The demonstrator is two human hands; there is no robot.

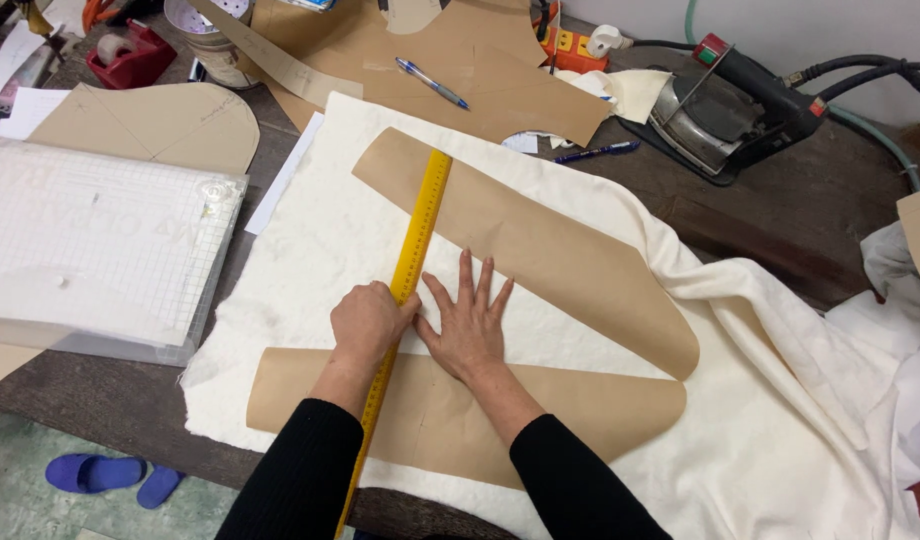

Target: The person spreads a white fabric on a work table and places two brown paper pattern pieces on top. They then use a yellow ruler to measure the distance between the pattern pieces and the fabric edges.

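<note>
My left hand (pixel 368 322) is curled over a long yellow ruler (pixel 418 225) and presses it onto white fleecy fabric (pixel 310 270). The ruler runs from the table's near edge up across a brown paper pattern piece (pixel 550 250). My right hand (pixel 470 320) lies flat with fingers spread, just right of the ruler, on the fabric between that piece and a second brown pattern piece (pixel 540 410) nearer to me. Both arms wear black sleeves.
A clear gridded cutting board (pixel 90 250) lies at left. More brown patterns (pixel 480 80), two blue pens (pixel 432 82), a tape dispenser (pixel 130 55) and a tin sit at the back. A steam iron (pixel 725 110) with hoses rests at back right. Blue slippers (pixel 110 478) on the floor.
</note>
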